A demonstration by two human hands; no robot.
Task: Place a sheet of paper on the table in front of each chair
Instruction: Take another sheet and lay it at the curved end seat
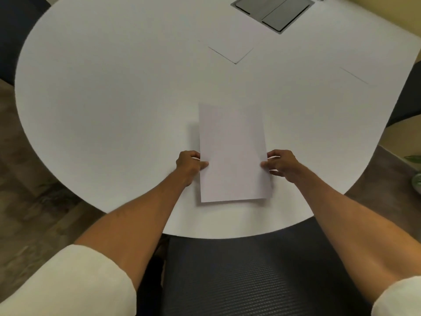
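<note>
We are looking down on a white round table [102,99] filling most of the frame, with a dark mesh chair [239,277] sitting at the bottom centre, its back tucked just under the table's near edge. Our two bare forearms are reaching up from the lower corners, pale sleeves pushed back. A sheet of paper [232,153] is lying lengthwise at the centre of the frame, directly above the chair, casting a soft shadow along its left side. Our left hand [190,164] is pinching the sheet's left edge and our right hand [281,163] is pinching its right edge, thumbs on top. Further up, two more sheets are lying flat: one [230,50] at upper centre, another [373,65] toward the right edge. A grey hatch [273,10] is showing at the top.
</note>
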